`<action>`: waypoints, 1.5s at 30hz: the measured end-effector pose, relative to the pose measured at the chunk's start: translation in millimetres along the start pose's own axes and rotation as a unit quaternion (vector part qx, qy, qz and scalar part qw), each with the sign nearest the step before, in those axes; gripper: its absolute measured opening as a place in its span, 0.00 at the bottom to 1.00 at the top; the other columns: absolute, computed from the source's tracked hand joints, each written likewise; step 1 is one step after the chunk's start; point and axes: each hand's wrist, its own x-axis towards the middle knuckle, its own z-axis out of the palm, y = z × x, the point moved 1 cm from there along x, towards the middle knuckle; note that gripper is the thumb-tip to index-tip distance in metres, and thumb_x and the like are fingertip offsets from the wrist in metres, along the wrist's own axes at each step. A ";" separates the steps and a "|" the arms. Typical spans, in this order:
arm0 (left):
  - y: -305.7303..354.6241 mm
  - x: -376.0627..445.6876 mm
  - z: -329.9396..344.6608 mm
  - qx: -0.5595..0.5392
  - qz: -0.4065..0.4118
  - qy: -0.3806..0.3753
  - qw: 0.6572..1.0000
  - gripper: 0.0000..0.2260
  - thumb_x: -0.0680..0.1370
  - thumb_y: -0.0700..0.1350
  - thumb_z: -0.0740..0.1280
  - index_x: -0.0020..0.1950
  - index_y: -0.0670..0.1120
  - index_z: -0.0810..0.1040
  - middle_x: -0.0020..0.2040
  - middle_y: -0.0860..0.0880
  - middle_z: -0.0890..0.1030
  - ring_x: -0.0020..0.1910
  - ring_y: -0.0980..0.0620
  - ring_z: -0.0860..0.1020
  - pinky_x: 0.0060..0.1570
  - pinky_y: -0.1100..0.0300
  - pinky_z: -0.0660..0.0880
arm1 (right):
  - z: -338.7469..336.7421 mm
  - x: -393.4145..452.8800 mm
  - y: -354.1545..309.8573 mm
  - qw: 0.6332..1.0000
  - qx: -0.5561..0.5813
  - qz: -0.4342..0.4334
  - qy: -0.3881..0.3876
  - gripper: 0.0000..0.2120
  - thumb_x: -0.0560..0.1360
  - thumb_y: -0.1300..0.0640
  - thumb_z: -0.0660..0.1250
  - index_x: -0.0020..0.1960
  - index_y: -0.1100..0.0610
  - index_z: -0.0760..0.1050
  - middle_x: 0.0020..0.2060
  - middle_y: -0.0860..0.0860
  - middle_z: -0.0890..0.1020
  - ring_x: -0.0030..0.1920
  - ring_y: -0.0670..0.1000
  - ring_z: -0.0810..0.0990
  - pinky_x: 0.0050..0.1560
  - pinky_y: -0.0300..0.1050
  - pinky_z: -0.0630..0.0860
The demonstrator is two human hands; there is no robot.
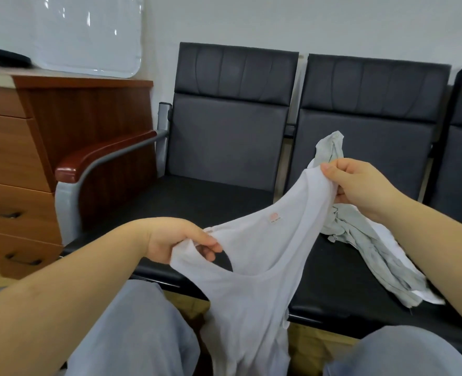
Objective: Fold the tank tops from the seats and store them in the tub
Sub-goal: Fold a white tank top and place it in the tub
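I hold a white tank top (254,289) up in front of the seats, its body hanging down between my knees. My left hand (175,238) pinches one shoulder strap at the lower left. My right hand (360,183) grips the other strap, higher and to the right. A small pink label shows inside the neckline. On the middle seat (333,272) lies a crumpled pale grey-green tank top (371,248), with some white cloth under it. No tub is in view.
A row of black padded seats (224,137) runs along the white wall, with a red-brown armrest (99,156) at its left end. A wooden drawer cabinet (21,164) stands further left. My knees in light blue trousers (137,335) fill the bottom.
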 end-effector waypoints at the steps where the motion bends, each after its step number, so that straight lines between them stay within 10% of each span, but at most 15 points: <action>1: 0.3 -3.2 -0.3 -0.045 0.028 -0.042 0.998 0.20 0.58 0.50 0.81 0.47 0.44 0.87 0.44 0.45 0.84 0.37 0.50 0.83 0.39 0.56 0.81 | -1.3 -1.0 -1.3 1.000 0.003 -0.002 0.000 0.12 0.80 0.50 0.62 0.44 0.57 0.77 0.42 0.53 0.82 0.41 0.51 0.81 0.42 0.44 0.77; 8: 9.3 -5.6 20.7 -0.279 0.088 -0.075 0.953 0.27 0.72 0.60 0.60 0.56 0.39 0.83 0.48 0.41 0.85 0.21 0.53 0.74 0.23 0.66 0.72 | -4.4 -6.1 -5.4 1.000 0.014 -0.013 0.000 0.13 0.80 0.51 0.63 0.41 0.56 0.77 0.38 0.52 0.82 0.38 0.51 0.80 0.42 0.46 0.77; 14: 15.9 8.4 29.2 -0.300 0.199 0.056 0.931 0.15 0.83 0.43 0.55 0.65 0.41 0.77 0.55 0.44 0.83 0.51 0.48 0.83 0.49 0.53 0.81 | -5.3 -8.9 -3.6 1.000 0.018 -0.011 0.003 0.13 0.80 0.52 0.62 0.42 0.58 0.77 0.38 0.52 0.81 0.38 0.51 0.79 0.42 0.45 0.78; 20: 7.9 21.6 12.3 -0.114 0.132 0.208 0.963 0.12 0.79 0.38 0.65 0.62 0.43 0.77 0.52 0.43 0.82 0.48 0.47 0.83 0.48 0.51 0.81 | -7.3 -10.3 0.9 1.000 0.015 -0.011 0.002 0.19 0.80 0.53 0.62 0.50 0.71 0.74 0.40 0.57 0.79 0.40 0.53 0.78 0.38 0.41 0.79; 28: -8.2 27.3 -1.6 0.154 0.004 0.255 0.955 0.11 0.74 0.43 0.73 0.55 0.42 0.80 0.49 0.45 0.82 0.47 0.49 0.81 0.46 0.58 0.80 | 0.7 -11.8 2.2 1.000 -0.002 -0.013 -0.002 0.14 0.80 0.52 0.62 0.49 0.63 0.77 0.42 0.54 0.81 0.40 0.50 0.80 0.40 0.41 0.77; 35: -14.9 26.6 -1.5 -0.133 0.057 0.162 0.976 0.14 0.76 0.46 0.69 0.59 0.43 0.79 0.51 0.43 0.85 0.51 0.44 0.83 0.55 0.49 0.78 | -0.6 -9.8 6.1 1.000 0.009 -0.011 0.006 0.14 0.80 0.52 0.62 0.48 0.63 0.77 0.41 0.54 0.81 0.39 0.50 0.80 0.38 0.39 0.78; 40: -7.7 13.0 -0.3 -0.297 0.198 0.082 0.930 0.13 0.74 0.48 0.65 0.55 0.44 0.81 0.48 0.45 0.84 0.44 0.49 0.84 0.41 0.55 0.82 | -7.4 -9.7 13.5 1.000 0.016 -0.003 0.009 0.16 0.80 0.51 0.62 0.48 0.65 0.76 0.41 0.55 0.82 0.40 0.52 0.80 0.42 0.43 0.78; 45: 6.6 5.4 1.2 -0.243 0.292 0.144 0.914 0.18 0.74 0.48 0.66 0.63 0.44 0.77 0.59 0.45 0.82 0.58 0.47 0.80 0.53 0.55 0.76 | -11.4 -10.8 13.1 0.998 0.058 0.018 -0.006 0.17 0.80 0.50 0.62 0.51 0.66 0.77 0.43 0.55 0.83 0.42 0.52 0.81 0.44 0.44 0.79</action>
